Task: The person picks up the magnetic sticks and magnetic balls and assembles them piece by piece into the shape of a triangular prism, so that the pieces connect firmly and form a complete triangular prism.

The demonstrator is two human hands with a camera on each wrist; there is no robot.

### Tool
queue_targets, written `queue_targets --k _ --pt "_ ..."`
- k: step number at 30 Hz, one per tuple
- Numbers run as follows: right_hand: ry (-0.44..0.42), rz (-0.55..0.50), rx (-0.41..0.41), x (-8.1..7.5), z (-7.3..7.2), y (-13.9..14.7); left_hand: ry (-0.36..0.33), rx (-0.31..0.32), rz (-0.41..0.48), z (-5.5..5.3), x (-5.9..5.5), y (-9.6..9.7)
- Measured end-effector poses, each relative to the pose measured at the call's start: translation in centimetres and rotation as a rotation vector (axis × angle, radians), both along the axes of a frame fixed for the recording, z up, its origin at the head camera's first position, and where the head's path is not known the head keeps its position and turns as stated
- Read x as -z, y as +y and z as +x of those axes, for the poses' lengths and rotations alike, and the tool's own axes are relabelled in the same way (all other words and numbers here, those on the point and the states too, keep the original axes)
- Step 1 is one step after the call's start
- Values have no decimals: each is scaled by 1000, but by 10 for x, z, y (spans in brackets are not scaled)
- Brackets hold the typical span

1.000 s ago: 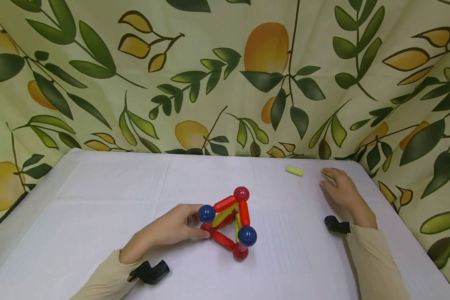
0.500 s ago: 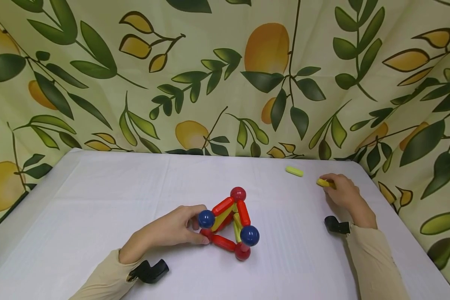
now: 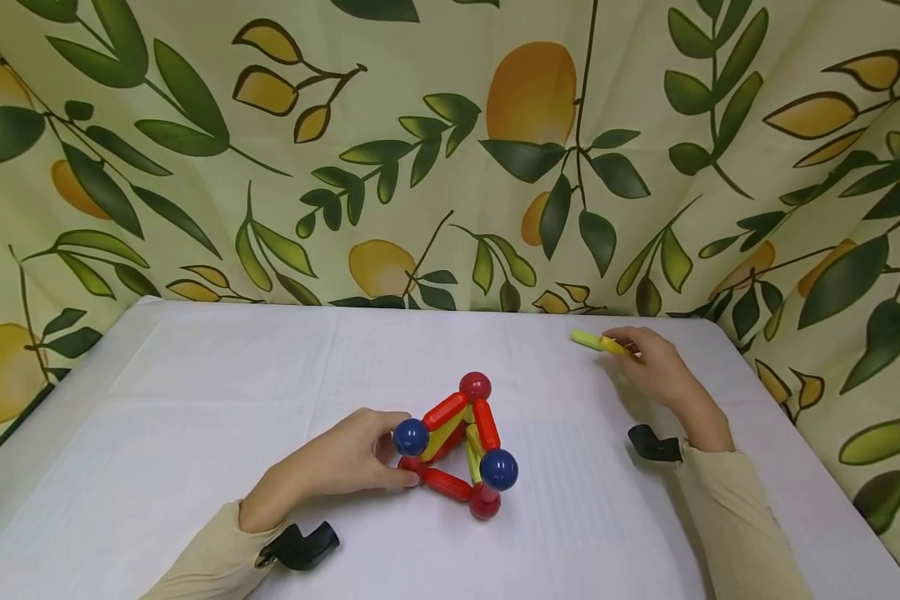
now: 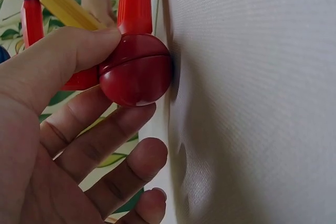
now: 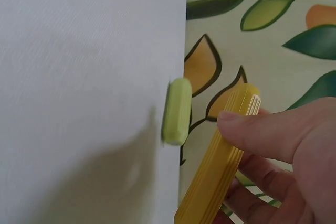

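Observation:
A frame of ball-and-stick building toys (image 3: 447, 486), with red and yellow sticks joined by red and blue balls, stands on the table. My left hand (image 3: 352, 454) holds it at its lower left corner, the thumb and fingers on a red ball (image 4: 137, 80). Over the far right part of the table, my right hand (image 3: 660, 371) pinches a yellow ridged stick (image 5: 215, 166) between thumb and fingers, raised off the cloth. Close to its tip in the head view lies a lime-green stick (image 3: 585, 339) on the table.
White cloth (image 3: 217, 375) covers the table. Behind it and at the sides hangs a curtain (image 3: 420, 208) printed with fruit and leaves. A black camera mount (image 3: 300, 546) sits on the left wrist, another camera mount (image 3: 652, 444) on the right.
My right hand has picked up the yellow stick and moved it left toward the lime-green one. The frame has turned slightly in my left hand, which has barely moved.

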State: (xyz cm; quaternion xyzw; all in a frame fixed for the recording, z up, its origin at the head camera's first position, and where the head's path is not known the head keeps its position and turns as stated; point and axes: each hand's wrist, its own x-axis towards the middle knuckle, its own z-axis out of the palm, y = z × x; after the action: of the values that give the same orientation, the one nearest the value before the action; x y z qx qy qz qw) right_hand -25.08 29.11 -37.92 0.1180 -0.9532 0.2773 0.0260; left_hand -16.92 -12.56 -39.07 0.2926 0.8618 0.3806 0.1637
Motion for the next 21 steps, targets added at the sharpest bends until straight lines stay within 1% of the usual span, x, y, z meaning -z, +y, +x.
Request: queue_targets --k 5,9,11,13,17,21 --pt "16 -7 -34 -7 2 -9 8 -25 -19 1 -1 0" --pt "-1 -22 -40 -13 6 -19 16 -69 -48 0 0 -2" --pt "-10 -25 -40 -15 7 -23 14 -78 -46 -1 0 -3" --pt "-12 -30 -47 -16 8 -27 9 -67 -39 -3 1 -4" --pt "18 -45 -83 -17 10 -32 -7 -29 -14 -4 1 -6" --pt "38 -58 -108 -18 11 -37 -38 -24 15 -3 1 -5"
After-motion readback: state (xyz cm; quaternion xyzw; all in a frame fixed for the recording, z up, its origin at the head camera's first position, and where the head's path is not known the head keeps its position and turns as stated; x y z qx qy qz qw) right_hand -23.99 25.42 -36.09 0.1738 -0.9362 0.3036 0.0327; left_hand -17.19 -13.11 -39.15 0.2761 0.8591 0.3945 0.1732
